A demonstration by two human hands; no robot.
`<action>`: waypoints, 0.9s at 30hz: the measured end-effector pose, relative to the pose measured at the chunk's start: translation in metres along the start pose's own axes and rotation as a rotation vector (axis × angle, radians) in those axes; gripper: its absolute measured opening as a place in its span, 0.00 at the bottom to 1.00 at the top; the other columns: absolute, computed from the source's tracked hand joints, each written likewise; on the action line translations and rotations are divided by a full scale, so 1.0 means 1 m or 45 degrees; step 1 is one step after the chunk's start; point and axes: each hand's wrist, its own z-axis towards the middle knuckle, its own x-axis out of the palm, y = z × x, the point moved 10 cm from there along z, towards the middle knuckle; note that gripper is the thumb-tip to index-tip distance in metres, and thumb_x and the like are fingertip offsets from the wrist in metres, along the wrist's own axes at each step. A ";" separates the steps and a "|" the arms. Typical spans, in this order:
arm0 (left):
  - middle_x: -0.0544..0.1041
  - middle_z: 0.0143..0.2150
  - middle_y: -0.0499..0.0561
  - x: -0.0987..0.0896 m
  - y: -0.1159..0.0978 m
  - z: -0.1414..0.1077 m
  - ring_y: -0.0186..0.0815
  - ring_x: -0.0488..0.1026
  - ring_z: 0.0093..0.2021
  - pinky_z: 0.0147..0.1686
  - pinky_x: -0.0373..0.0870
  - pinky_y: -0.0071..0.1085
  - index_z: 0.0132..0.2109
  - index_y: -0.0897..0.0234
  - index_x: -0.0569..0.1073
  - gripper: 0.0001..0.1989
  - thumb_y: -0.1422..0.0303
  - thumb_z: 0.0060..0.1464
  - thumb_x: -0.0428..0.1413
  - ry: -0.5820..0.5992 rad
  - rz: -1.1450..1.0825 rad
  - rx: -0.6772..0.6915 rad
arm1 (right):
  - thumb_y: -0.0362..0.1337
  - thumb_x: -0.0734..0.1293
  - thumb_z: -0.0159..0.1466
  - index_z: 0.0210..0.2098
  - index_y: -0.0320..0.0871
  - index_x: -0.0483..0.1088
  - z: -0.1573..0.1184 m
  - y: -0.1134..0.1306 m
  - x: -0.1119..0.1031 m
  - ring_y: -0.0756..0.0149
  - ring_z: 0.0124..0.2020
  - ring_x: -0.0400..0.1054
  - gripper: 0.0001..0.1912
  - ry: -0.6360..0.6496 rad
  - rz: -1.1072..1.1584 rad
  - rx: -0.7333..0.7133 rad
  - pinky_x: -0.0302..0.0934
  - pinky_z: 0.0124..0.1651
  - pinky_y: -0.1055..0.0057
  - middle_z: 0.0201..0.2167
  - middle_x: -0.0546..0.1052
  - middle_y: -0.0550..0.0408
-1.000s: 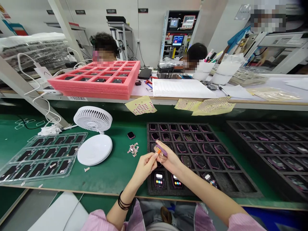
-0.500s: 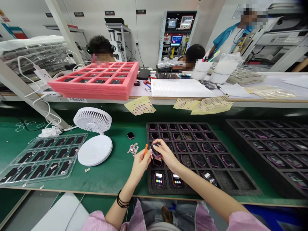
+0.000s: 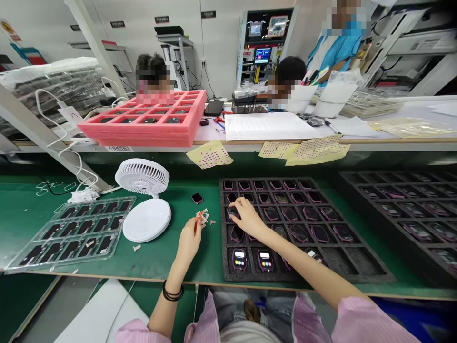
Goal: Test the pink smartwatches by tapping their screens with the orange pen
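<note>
My left hand (image 3: pixel 190 242) is closed round a pair of slim orange tweezers (image 3: pixel 198 221). Their tips are at a small heap of pale tabs (image 3: pixel 204 216) on the green bench. My right hand (image 3: pixel 246 216) reaches over a black foam tray (image 3: pixel 226 267), its fingers on a dark watch body (image 3: pixel 233 211) at the tray's left column. The fingers partly hide this watch. Around it, purple-rimmed smartwatches sit in the compartments. Two in the front row, including one watch (image 3: pixel 239 260) at the corner, have lit screens. A single watch (image 3: pixel 197 198) lies on the bench behind the tabs.
Left of the tabs stands a white fan (image 3: pixel 146 220), with a clear plastic tray (image 3: pixel 71 233) of black parts beyond it. A second foam tray (image 3: pixel 396 224) is at right. A raised shelf holds a pink foam tray (image 3: pixel 143 131) and papers (image 3: pixel 267 126). Other people are behind it.
My hands have parted. The left moved with the tweezers to the pale tabs; the right lowered the watch to the tray's left column. The standing person at back right shifted.
</note>
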 end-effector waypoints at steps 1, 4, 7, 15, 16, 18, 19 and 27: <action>0.76 0.33 0.54 -0.001 -0.001 -0.003 0.39 0.73 0.33 0.33 0.65 0.30 0.42 0.66 0.72 0.16 0.63 0.62 0.42 0.002 -0.016 0.029 | 0.30 0.66 0.60 0.38 0.43 0.68 -0.012 0.009 -0.004 0.55 0.45 0.64 0.06 -0.012 -0.123 -0.075 0.59 0.46 0.60 0.42 0.70 0.47; 0.73 0.28 0.49 -0.003 0.003 -0.015 0.35 0.70 0.28 0.29 0.62 0.27 0.48 0.64 0.72 0.19 0.59 0.63 0.41 0.065 -0.079 0.016 | 0.36 0.66 0.63 0.31 0.43 0.69 -0.055 0.026 -0.003 0.57 0.38 0.65 0.05 0.072 -0.407 -0.215 0.58 0.41 0.61 0.34 0.72 0.50; 0.67 0.23 0.45 -0.003 0.010 -0.028 0.32 0.63 0.22 0.25 0.57 0.26 0.49 0.62 0.72 0.21 0.56 0.62 0.42 0.127 -0.141 -0.079 | 0.39 0.68 0.62 0.29 0.42 0.69 -0.095 0.031 0.004 0.55 0.36 0.66 0.08 0.098 -0.614 -0.221 0.58 0.38 0.61 0.32 0.73 0.49; 0.59 0.23 0.42 0.010 -0.003 -0.054 0.30 0.57 0.23 0.26 0.53 0.26 0.42 0.64 0.69 0.18 0.56 0.62 0.42 0.216 -0.374 -0.096 | 0.35 0.66 0.63 0.35 0.43 0.66 -0.120 0.039 0.028 0.58 0.34 0.68 0.04 0.027 -0.088 0.034 0.63 0.36 0.64 0.33 0.73 0.51; 0.59 0.23 0.42 0.012 -0.008 -0.057 0.30 0.56 0.23 0.26 0.53 0.26 0.43 0.64 0.70 0.18 0.56 0.62 0.43 0.240 -0.398 -0.084 | 0.34 0.64 0.64 0.37 0.43 0.65 -0.119 0.039 0.031 0.59 0.33 0.68 0.02 0.037 0.042 0.068 0.63 0.36 0.65 0.32 0.73 0.51; 0.58 0.23 0.42 0.016 -0.018 -0.063 0.29 0.55 0.23 0.26 0.51 0.26 0.43 0.64 0.71 0.18 0.56 0.62 0.44 0.287 -0.450 -0.065 | 0.33 0.60 0.65 0.44 0.43 0.64 -0.117 0.037 0.033 0.61 0.32 0.69 0.07 0.054 0.348 0.136 0.63 0.36 0.65 0.32 0.74 0.53; 0.57 0.23 0.42 0.019 -0.023 -0.066 0.29 0.54 0.23 0.25 0.50 0.26 0.43 0.65 0.71 0.18 0.56 0.62 0.44 0.316 -0.486 -0.060 | 0.35 0.60 0.66 0.48 0.44 0.63 -0.116 0.035 0.032 0.62 0.32 0.70 0.11 0.049 0.526 0.175 0.63 0.36 0.66 0.31 0.74 0.54; 0.54 0.18 0.39 0.069 -0.069 -0.087 0.25 0.48 0.18 0.19 0.45 0.24 0.32 0.67 0.69 0.24 0.49 0.59 0.45 0.725 -0.862 -0.089 | 0.47 0.70 0.58 0.41 0.46 0.67 -0.106 0.010 0.017 0.75 0.18 0.61 0.16 -0.156 1.732 0.593 0.51 0.18 0.78 0.22 0.67 0.63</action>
